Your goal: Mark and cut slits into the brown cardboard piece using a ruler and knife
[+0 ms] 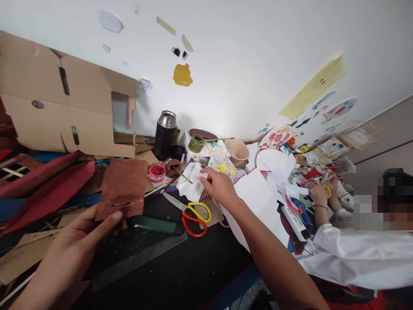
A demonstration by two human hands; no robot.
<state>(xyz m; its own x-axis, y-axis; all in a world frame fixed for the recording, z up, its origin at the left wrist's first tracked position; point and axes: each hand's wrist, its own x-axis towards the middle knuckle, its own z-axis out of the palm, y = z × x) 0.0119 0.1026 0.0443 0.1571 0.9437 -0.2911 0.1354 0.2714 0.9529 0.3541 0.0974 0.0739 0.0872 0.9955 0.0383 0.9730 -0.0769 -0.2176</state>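
Observation:
My left hand (80, 237) grips a flat piece of brown-painted cardboard (124, 185) by its lower edge, thumb on top near a torn slit. At the centre, my right hand (221, 185) has its thumb and forefinger closed at the right edge of a crumpled white tissue (189, 178). Just left of those fingertips, the green handle of a paintbrush (183, 175) leans out of an open jar of brown paint (173, 168). Beside it stands a jar of red paint (157, 173). Scissors with red and yellow handles (195, 218) lie below the tissue.
A green utility knife (156, 224) and a metal ruler (138, 260) lie on the black table. Behind stand a black thermos (165, 135), a green paint jar (196, 144) and a beige bowl (237, 151). Cardboard (87, 107) leans left. Another person's hands (319, 191) work at right.

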